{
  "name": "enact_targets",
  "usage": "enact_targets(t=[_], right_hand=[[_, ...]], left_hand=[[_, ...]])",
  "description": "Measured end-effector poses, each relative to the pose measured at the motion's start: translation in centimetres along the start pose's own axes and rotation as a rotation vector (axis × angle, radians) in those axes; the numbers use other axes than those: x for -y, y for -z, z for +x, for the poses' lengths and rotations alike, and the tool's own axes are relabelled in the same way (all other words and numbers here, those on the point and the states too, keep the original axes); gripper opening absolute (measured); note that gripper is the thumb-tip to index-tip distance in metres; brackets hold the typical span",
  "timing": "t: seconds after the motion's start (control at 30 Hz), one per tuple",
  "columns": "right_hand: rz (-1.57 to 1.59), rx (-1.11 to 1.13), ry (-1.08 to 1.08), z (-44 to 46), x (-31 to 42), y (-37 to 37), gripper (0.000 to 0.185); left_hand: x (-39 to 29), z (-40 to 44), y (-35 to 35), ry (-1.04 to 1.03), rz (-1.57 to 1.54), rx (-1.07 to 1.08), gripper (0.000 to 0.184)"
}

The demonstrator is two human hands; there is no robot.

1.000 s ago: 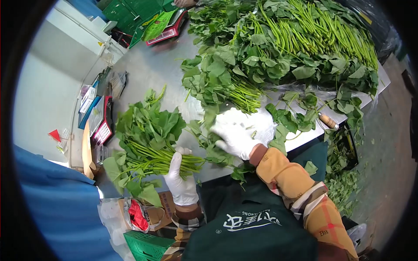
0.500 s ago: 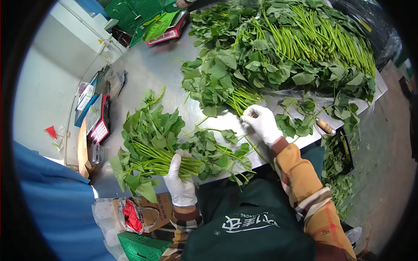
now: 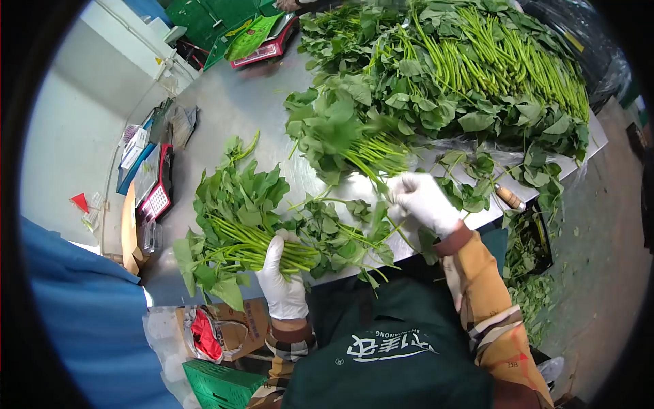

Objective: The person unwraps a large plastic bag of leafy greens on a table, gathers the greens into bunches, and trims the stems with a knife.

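Observation:
My left hand [image 3: 282,281], in a white glove, is wrapped round the stems of a bunch of leafy greens [image 3: 238,232] that look like sweet potato greens. The leaves of this bunch spread to the left over the metal table [image 3: 211,123]. My right hand [image 3: 424,201], gloved too, pinches the end of a green stem [image 3: 375,178]; its leafy end is blurred over a smaller heap of greens [image 3: 327,123]. Between my hands lie loose leafy sprigs [image 3: 340,235] at the table's near edge.
A large pile of greens [image 3: 477,68] covers the far right. A wooden handle [image 3: 509,198] lies by the right edge. Red scales [image 3: 269,51] [image 3: 160,187] stand at the back and left. Below are a green crate [image 3: 218,385] and fallen leaves [image 3: 531,300]. Another person's hand [image 3: 287,5] shows at the top.
My right hand has moved a little right and toward me, drawing a stem from the smaller heap, whose leaves blur. My left hand keeps its bunch nearly in place.

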State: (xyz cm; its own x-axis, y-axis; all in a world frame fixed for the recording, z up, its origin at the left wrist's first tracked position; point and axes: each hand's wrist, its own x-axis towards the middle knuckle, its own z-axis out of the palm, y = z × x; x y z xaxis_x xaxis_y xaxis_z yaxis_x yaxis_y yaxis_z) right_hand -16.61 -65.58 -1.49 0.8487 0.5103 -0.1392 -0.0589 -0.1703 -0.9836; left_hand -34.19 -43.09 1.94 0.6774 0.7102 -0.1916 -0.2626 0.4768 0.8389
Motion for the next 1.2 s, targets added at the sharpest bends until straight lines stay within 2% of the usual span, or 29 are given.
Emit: enact_targets(t=[0.03,0.07,0.13,0.2,0.27,0.33,0.5,0.6,0.67,0.73,0.93,1.0,1.03,1.1,1.13,1.17,1.2], right_hand=[[-0.605,-0.214,0.068,0.5,-3.0,-0.2,0.01],[-0.246,-0.075,-0.067,0.3,-4.2,0.0,0.011],[0.207,0.009,-0.101,-1.5,-1.4,-0.3,0.012],[0.564,-0.001,0.024,-2.3,-1.1,-1.1,0.016],[0.723,0.032,0.041,-2.3,-1.7,-1.6,0.018],[0.742,0.112,0.046,-2.5,-1.6,-2.3,0.021],[0.627,0.086,0.101,-3.7,0.9,-4.6,0.014],[0.401,0.11,0.025,-4.7,1.6,-5.5,0.023],[0.286,0.123,0.065,-5.0,2.1,-6.3,0.016],[0.151,0.173,0.11,-5.2,2.3,-6.6,0.014],[-0.29,0.127,0.446,-5.7,2.8,-6.3,0.015],[-0.342,0.116,0.487,-5.7,2.9,-6.3,0.013],[-0.368,0.11,0.509,-5.8,2.9,-6.4,0.012],[-0.117,0.037,0.397,-6.0,3.4,-6.8,0.012],[0.007,-0.001,0.34,-6.0,3.5,-6.9,0.012],[0.053,-0.12,0.404,-5.8,2.8,-6.9,0.015],[0.086,-0.205,0.323,-6.2,3.2,-6.6,0.016]], left_hand=[[-0.2,-0.3,-0.2,0.001,0.003,0.005,0.02],[-0.3,-0.2,-0.4,0.002,0.007,0.013,0.02],[0.1,0.0,-0.2,0.013,-0.034,0.012,0.018],[0.1,0.0,0.0,0.055,-0.051,0.015,0.017],[0.2,0.0,-0.5,0.118,-0.13,0.022,0.016],[0.2,-0.2,-1.0,0.201,-0.199,0.047,0.016],[1.1,-1.1,-1.9,0.293,-0.228,0.072,0.017],[1.2,-1.0,-2.4,0.315,-0.19,0.073,0.019],[0.7,-1.3,-2.9,0.32,-0.09,0.118,0.019],[0.5,-1.5,-3.0,0.331,0.011,0.191,0.018],[1.6,-1.3,-1.5,0.305,0.216,0.219,0.023],[1.4,-1.1,-1.9,0.299,0.301,0.243,0.023],[1.3,-1.1,-1.8,0.334,0.246,0.2,0.023],[1.1,-1.2,-1.7,0.403,0.138,0.114,0.023],[1.0,-1.1,-2.1,0.298,0.047,0.159,0.023],[0.8,-0.2,-1.9,0.317,-0.141,0.157,0.021],[0.3,0.8,-1.5,0.335,-0.33,0.15,0.019]])
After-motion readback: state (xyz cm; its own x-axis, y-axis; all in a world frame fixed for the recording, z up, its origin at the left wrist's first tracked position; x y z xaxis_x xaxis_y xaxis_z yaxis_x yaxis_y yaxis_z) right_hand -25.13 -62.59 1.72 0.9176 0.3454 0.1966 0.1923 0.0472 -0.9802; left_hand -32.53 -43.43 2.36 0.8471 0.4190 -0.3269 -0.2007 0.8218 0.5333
